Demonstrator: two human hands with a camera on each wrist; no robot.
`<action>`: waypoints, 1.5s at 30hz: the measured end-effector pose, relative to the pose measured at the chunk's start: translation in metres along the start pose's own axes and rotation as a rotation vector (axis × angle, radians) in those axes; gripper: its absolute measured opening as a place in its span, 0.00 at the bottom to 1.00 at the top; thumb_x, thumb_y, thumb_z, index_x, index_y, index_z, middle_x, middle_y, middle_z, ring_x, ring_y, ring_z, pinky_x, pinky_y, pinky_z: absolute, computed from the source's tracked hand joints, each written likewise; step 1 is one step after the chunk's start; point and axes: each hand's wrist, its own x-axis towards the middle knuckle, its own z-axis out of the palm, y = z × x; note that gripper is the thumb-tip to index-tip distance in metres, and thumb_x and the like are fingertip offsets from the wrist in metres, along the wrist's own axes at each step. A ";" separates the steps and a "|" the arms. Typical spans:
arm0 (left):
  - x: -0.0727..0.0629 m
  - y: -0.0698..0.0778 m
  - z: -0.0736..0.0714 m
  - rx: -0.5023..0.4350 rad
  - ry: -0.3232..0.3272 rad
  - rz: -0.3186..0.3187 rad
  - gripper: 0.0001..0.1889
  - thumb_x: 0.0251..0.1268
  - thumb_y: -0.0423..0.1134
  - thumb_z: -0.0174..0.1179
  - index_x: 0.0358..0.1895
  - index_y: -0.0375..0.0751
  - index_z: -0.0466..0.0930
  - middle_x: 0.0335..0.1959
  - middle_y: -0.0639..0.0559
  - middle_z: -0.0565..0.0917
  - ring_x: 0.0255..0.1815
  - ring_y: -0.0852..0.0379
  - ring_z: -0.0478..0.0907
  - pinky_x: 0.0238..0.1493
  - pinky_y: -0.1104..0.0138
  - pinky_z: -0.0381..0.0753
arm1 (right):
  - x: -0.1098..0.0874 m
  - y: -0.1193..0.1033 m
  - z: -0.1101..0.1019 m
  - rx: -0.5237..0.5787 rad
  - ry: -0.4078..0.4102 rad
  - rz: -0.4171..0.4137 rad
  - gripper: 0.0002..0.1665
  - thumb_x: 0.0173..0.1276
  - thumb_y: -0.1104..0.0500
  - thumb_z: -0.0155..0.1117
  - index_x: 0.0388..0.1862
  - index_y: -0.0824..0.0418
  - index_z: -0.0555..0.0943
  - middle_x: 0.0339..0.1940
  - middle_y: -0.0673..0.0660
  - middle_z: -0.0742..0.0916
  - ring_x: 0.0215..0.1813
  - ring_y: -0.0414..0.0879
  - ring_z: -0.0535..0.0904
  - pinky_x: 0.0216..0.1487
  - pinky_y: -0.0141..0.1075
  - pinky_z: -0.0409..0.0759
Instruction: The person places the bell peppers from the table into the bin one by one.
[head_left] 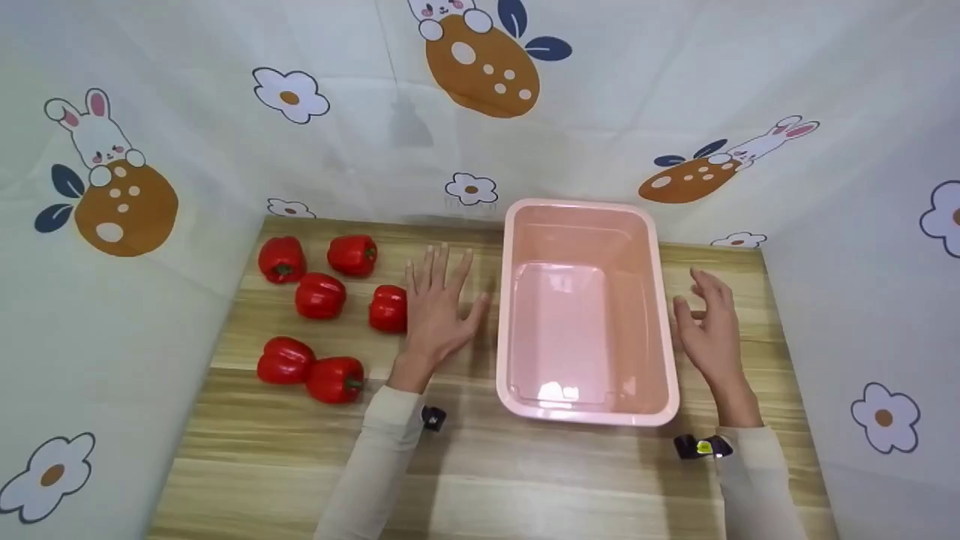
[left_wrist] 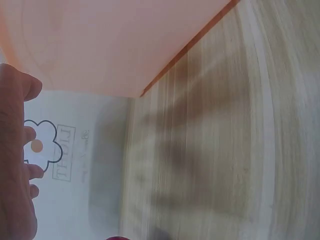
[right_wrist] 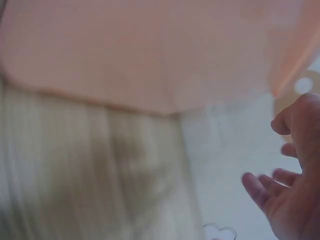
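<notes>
A pink plastic basin (head_left: 581, 416) stands on the wooden table, and its inside holds nothing. To its left my left hand (head_left: 437, 311) is spread with straight fingers, palm down, apart from the basin's side. A red bell pepper (head_left: 388, 309) lies right beside that hand, partly covered by it; whether they touch I cannot tell. My right hand (head_left: 711, 326) is on the basin's other side, fingers loosely bent and holding nothing. In the right wrist view the basin's wall (right_wrist: 150, 55) is near the right hand (right_wrist: 295, 175), with a gap between them.
Several more red bell peppers lie at the left, among them one at the back (head_left: 352, 255) and one nearer the front (head_left: 335, 379). A white curtain (head_left: 360, 150) printed with rabbits and flowers closes off the back and both sides of the table (head_left: 525, 480).
</notes>
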 end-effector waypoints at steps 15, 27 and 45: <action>-0.013 -0.005 -0.015 0.012 0.037 0.019 0.38 0.74 0.63 0.52 0.83 0.57 0.62 0.86 0.39 0.59 0.88 0.36 0.51 0.85 0.33 0.45 | -0.001 -0.043 -0.018 0.313 -0.240 0.275 0.32 0.84 0.52 0.55 0.79 0.69 0.69 0.52 0.41 0.83 0.48 0.30 0.84 0.45 0.28 0.88; -0.032 -0.023 -0.022 0.019 0.030 0.007 0.37 0.75 0.63 0.52 0.83 0.58 0.62 0.86 0.41 0.60 0.88 0.36 0.53 0.86 0.34 0.43 | 0.003 -0.052 -0.017 0.366 -0.312 0.246 0.35 0.79 0.58 0.64 0.81 0.65 0.67 0.52 0.48 0.83 0.48 0.35 0.85 0.42 0.31 0.89; -0.060 -0.047 -0.029 -0.124 0.183 0.036 0.31 0.70 0.54 0.61 0.74 0.50 0.75 0.77 0.41 0.73 0.79 0.40 0.67 0.80 0.36 0.62 | 0.005 -0.050 -0.014 0.432 -0.357 0.298 0.36 0.79 0.61 0.64 0.81 0.68 0.66 0.49 0.47 0.84 0.41 0.36 0.85 0.34 0.32 0.88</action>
